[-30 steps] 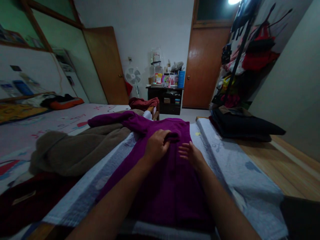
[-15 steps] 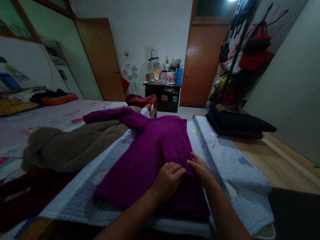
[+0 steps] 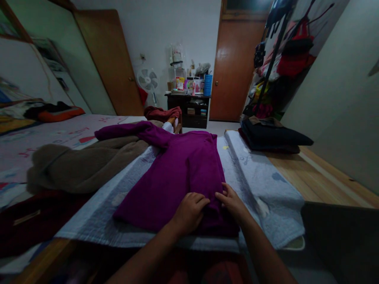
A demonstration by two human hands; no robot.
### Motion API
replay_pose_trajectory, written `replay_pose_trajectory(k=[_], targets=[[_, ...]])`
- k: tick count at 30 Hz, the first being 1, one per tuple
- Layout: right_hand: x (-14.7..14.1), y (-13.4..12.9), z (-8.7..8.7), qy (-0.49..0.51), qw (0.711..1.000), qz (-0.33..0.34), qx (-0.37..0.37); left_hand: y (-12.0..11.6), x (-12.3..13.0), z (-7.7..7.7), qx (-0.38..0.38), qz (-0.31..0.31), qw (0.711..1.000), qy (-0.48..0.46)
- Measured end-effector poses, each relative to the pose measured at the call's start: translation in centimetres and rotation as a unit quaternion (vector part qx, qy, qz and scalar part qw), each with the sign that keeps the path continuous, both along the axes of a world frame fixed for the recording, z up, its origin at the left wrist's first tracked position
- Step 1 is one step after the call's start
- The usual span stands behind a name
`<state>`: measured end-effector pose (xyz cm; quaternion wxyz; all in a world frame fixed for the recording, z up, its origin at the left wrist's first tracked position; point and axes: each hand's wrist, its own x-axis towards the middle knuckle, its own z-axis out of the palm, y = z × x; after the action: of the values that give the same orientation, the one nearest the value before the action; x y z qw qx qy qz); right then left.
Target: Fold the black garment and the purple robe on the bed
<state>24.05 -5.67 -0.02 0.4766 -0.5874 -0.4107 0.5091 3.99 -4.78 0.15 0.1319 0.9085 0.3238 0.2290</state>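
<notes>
A purple long-sleeved top [image 3: 166, 185] lies spread on a pale blue patterned quilt [image 3: 97, 225]. One sleeve stretches out to the left, over a grey-brown fuzzy garment [image 3: 85, 165]. The other sleeve [image 3: 201, 173] is folded in along the right side of the body. Near its lower end, my left hand [image 3: 191, 211] is closed with bent fingers on the purple cloth. Just to the right, my right hand [image 3: 232, 201] pinches the cloth at the top's right edge, its thumb and forefinger close to the left hand.
Dark folded clothes [image 3: 272, 136] are stacked on a wooden surface [image 3: 296, 173] at the right. A dark red garment [image 3: 32, 221] lies at the left, beside a pink printed bedsheet [image 3: 59, 132]. Farther back are a reddish cloth [image 3: 162, 114], a fan [image 3: 148, 81] and a black cabinet [image 3: 186, 114].
The view has shifted, so the scene sits slightly higher and farther left. Both hands stay at the purple top's right side, with little visible change in the cloth.
</notes>
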Motion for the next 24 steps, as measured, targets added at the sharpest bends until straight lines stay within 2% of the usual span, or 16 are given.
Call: replay_pose_trajectory(k=[4,7,10,12,15,18,21,24], targets=[[0.1,-0.5,0.0,0.008,1.0,0.021,0.007,-0.3,-0.4,0.5,-0.061,-0.013,0.997,-0.055],[0.2,-0.9,0.2,-0.011,1.0,0.019,0.01,0.0,-0.6,0.2,-0.148,0.073,0.974,-0.153],[0.2,-1.4,0.6,-0.056,0.998,0.026,0.001,0.9,-0.6,-0.5,-0.28,0.193,0.908,-0.246],[0.1,-1.7,0.8,-0.083,0.995,0.045,-0.014,1.5,-0.4,-0.7,-0.367,0.226,0.854,-0.29],[-0.1,-1.9,0.9,-0.106,0.993,0.057,-0.017,1.5,0.1,-0.2,-0.48,0.202,0.786,-0.332],[-0.2,-1.8,0.8,-0.105,0.993,0.056,0.021,1.0,0.8,0.7,-0.537,0.16,0.743,-0.365],[0.2,-1.7,0.6,-0.102,0.992,0.058,0.047,0.5,1.2,0.9,-0.539,0.13,0.739,-0.383],[1.2,-1.7,0.3,-0.222,0.972,0.056,0.056,0.8,1.0,0.1,-0.538,0.128,0.743,-0.377]])
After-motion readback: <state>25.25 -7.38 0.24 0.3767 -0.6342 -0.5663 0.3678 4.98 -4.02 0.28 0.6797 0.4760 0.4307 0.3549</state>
